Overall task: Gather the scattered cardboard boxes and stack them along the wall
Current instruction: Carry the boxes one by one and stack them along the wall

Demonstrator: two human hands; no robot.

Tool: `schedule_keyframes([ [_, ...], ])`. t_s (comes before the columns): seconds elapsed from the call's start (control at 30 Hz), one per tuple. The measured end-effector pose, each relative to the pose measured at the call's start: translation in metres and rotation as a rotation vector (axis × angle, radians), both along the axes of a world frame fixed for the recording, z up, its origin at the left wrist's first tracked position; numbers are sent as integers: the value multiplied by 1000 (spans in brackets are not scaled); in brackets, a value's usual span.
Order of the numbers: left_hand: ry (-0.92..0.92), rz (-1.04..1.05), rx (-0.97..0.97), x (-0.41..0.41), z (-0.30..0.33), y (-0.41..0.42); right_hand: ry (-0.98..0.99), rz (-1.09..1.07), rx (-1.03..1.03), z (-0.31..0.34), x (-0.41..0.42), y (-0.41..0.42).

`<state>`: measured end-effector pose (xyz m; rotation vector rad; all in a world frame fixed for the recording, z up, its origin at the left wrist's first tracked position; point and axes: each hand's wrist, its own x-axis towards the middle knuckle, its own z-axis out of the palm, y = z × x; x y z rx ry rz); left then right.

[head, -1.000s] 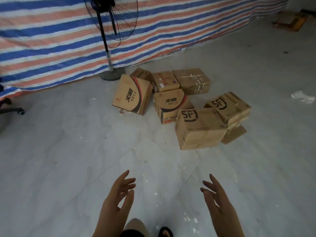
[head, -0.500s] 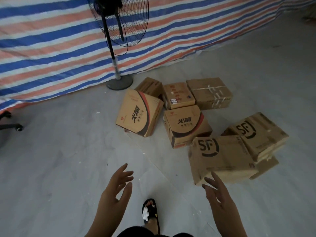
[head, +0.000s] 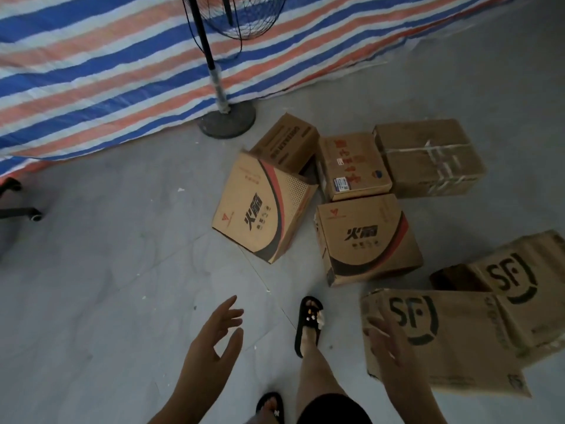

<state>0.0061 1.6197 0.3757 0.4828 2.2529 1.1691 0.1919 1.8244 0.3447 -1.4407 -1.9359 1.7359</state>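
While both hands, the left hand (head: pixel 214 338) and right hand (head: pixel 388 344), are spread and hold nothing, the nearest box (head: pixel 452 341) lies on the floor (head: pixel 107 286) just beyond the right one, probably light but bulky, best taken by two opposite sides.

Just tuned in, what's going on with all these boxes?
A person is walking up to seven cardboard boxes scattered on the floor by the fan stand and striped tarp. Both hands are open and hold nothing: the right hand reaches toward the nearest SF box, the left hand is over bare floor. Nothing is stacked yet.
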Motion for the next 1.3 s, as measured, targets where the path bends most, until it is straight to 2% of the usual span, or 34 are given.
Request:
schedule_keyframes([
  [0.27,-97,43,-78,-104,-65,140,-122,219,-79,-62,-140,137],
  [0.4,-154,55,-83,-154,-131,195,-164,288,-58,-118,-214,189],
  [0.5,-147,36,-105,-188,-219,227,-202,255,-22,-201,-262,215],
  [0.6,-73,38,-191,-212,-329,239,-292,166,-118,-319,-289,221],
  [0.73,160,-83,-331,-224,-462,229,-278,-48,-440,-475,-310,204],
  [0.83,410,-247,-390,-231,-540,211,-178,-212,-642,-558,-335,189],
  [0.9,489,-283,-408,-238,-576,201,-84,-310,-709,-602,-359,184],
  [1.0,508,-285,-385,-248,-609,194,37,-416,-764,-647,-390,181],
  [1.1,464,-314,-323,-253,-616,190,73,-420,-795,-661,-404,178],
  [1.2,394,-293,-287,-257,-609,186,52,-354,-784,-655,-403,174],
  [1.3,345,-188,-244,-263,-580,185,5,-274,-696,-619,-393,172],
])
